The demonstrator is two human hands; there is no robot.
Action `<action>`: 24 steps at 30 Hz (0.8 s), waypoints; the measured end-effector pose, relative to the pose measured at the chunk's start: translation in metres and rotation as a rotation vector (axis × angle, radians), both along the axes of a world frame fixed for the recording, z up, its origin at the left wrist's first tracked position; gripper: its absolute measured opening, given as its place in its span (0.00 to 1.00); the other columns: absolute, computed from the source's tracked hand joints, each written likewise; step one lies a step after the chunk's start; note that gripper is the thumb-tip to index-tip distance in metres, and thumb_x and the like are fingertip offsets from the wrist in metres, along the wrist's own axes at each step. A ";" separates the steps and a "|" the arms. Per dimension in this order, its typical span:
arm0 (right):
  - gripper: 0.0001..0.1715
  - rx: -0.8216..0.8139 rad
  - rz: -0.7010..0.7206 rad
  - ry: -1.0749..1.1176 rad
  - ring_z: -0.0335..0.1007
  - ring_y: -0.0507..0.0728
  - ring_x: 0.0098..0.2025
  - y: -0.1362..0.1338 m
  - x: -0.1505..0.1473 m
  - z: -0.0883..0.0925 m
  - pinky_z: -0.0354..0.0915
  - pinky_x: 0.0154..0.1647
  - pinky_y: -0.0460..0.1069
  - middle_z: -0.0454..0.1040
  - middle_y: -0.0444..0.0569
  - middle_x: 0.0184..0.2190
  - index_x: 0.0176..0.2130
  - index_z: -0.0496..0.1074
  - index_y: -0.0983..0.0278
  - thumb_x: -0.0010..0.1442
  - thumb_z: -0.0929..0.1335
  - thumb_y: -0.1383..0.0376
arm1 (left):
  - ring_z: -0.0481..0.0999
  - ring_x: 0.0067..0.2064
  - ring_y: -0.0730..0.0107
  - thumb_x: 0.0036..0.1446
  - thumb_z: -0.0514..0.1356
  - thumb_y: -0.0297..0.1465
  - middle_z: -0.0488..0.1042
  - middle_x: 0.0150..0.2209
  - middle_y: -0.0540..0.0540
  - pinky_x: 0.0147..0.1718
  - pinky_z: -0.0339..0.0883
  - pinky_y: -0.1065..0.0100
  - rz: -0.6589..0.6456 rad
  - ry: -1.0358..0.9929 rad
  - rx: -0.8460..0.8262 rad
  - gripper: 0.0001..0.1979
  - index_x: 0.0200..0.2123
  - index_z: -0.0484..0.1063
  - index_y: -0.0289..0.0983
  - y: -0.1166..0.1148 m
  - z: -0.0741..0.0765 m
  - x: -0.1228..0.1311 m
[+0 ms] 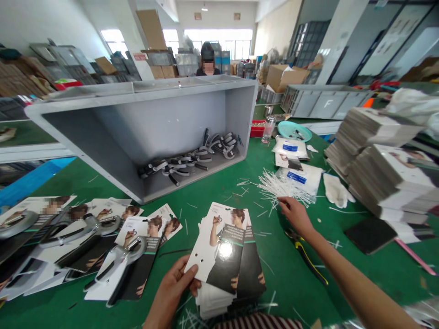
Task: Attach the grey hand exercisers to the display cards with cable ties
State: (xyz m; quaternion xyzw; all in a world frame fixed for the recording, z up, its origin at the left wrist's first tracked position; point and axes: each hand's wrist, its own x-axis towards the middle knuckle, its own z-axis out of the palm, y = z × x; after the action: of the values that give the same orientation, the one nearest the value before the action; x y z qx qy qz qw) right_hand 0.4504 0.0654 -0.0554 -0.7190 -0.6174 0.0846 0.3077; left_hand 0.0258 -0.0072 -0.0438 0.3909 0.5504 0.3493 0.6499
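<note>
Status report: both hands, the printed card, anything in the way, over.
Left hand: gripping printed card near its lower corner. Right hand: at pile of white ties, grip unclear. Possible snag: yellow-handled pliers close by the right hand.

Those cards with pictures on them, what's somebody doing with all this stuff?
A person's left hand holds the edge of a printed card on top of a stack. The right hand has its fingertips at a pile of thin white strips; I can't tell whether it has picked one up. Over on the left, grey-and-black hand grips lie on other cards. More grips are inside a big grey bin tipped on its side.
</note>
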 end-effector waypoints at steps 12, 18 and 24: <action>0.05 0.038 0.049 0.115 0.68 0.59 0.38 0.086 -0.018 0.019 0.63 0.39 0.51 0.74 0.50 0.35 0.31 0.72 0.62 0.57 0.68 0.63 | 0.69 0.22 0.73 0.50 0.67 0.45 0.74 0.21 0.50 0.24 0.65 0.73 0.002 -0.033 0.011 0.26 0.47 0.73 0.34 0.001 0.007 0.003; 0.16 0.140 -0.013 0.334 0.66 0.54 0.26 0.117 -0.013 0.035 0.65 0.27 0.49 0.76 0.48 0.31 0.42 0.72 0.63 0.59 0.65 0.55 | 0.69 0.21 0.73 0.45 0.69 0.47 0.74 0.21 0.49 0.22 0.64 0.73 0.085 -0.042 -0.017 0.29 0.46 0.75 0.35 0.006 -0.002 0.005; 0.16 0.093 -0.005 0.347 0.70 0.56 0.29 0.097 -0.021 0.009 0.69 0.31 0.52 0.76 0.50 0.32 0.40 0.75 0.64 0.58 0.66 0.57 | 0.69 0.22 0.72 0.49 0.67 0.46 0.74 0.21 0.49 0.24 0.64 0.73 0.045 -0.051 -0.008 0.26 0.46 0.73 0.33 0.008 -0.003 0.004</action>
State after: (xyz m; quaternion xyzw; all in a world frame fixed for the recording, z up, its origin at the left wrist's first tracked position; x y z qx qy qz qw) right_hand 0.4299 0.1623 -0.0467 -0.6801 -0.5564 0.1783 0.4428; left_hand 0.0303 0.0009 -0.0470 0.3666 0.5437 0.3716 0.6572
